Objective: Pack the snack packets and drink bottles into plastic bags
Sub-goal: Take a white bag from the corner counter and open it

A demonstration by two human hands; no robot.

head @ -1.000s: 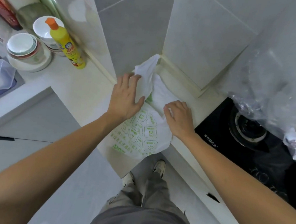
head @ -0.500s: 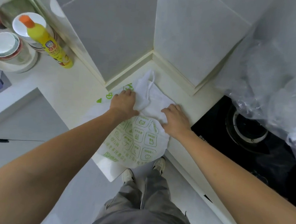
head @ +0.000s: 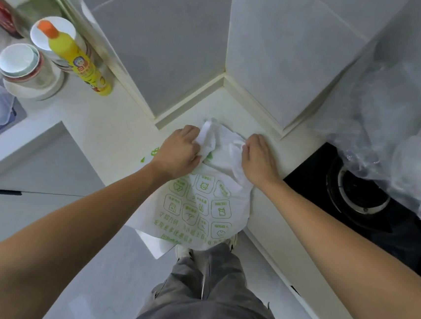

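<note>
A white plastic bag (head: 199,209) with green printed icons lies on the cream counter corner (head: 119,130), its lower end hanging over the front edge. My left hand (head: 179,153) is closed on the bag's left handle at the top. My right hand (head: 258,161) is closed on the right handle. Both fists sit near the wall corner, a hand's width apart, with crumpled white plastic between them. No snack packets or drink bottles are clearly visible.
A yellow bottle with an orange cap (head: 77,61) stands at the left by stacked white bowls (head: 25,72). A black gas hob (head: 360,199) lies to the right, partly under crumpled clear plastic bags (head: 400,131). Tiled walls (head: 163,46) meet behind the bag.
Both hands have gone from lying flat on the bag to closing on its two handles, and they have shifted up towards the wall corner. The bag's top is more bunched.
</note>
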